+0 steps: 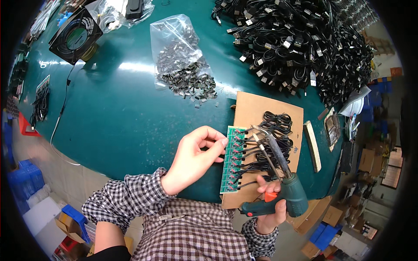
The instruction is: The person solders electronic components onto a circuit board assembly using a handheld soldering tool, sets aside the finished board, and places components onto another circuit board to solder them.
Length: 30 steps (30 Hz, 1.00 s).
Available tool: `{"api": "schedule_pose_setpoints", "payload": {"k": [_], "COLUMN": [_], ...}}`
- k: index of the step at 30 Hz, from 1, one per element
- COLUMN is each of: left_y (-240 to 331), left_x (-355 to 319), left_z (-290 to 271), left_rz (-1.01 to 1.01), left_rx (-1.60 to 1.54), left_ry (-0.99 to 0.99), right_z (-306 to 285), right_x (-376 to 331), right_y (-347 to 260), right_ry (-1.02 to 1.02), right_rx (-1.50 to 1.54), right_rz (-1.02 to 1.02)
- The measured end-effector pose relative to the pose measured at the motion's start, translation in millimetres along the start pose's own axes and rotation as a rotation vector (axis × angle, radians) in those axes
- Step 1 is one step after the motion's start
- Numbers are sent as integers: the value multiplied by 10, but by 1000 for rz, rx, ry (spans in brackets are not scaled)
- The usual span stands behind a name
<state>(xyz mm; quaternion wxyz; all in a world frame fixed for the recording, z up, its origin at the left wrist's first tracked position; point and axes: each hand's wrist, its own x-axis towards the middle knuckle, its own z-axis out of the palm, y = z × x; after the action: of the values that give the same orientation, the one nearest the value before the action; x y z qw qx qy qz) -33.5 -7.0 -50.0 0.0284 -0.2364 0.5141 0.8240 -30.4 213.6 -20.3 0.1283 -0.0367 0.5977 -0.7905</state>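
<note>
The left hand [196, 157], fingers curled, pinches the left edge of a long green circuit board [231, 159] lying on a brown cardboard sheet [250, 108] at the near right of the green worktop [113, 117]. The right hand [272, 204] is wrapped around the grip of a green soldering gun [283, 182], its tip over the board's far end, where black cables [272, 143] join the board. Farther off lie a clear bag of small metal parts [183, 65], a big heap of black cables [300, 39] and a fan [75, 37] at the far left.
</note>
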Motion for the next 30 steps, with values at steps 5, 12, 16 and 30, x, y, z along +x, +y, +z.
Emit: {"api": "schedule_pose_setpoints", "payload": {"k": [5, 12, 16, 30], "left_y": [-9, 41, 83, 34], "left_x": [6, 51, 143, 214], "left_z": [57, -2, -33, 15], "left_rz": [17, -42, -3, -79], "left_rx": [45, 4, 39, -27], "left_ry": [31, 0, 30, 29], "right_z": [-63, -47, -14, 116], "right_x": [65, 31, -68, -178], "right_y": [25, -73, -199, -189], "right_ry": [-33, 8, 63, 111], "right_rx": [65, 1, -72, -215], "right_rz": [3, -18, -12, 154]}}
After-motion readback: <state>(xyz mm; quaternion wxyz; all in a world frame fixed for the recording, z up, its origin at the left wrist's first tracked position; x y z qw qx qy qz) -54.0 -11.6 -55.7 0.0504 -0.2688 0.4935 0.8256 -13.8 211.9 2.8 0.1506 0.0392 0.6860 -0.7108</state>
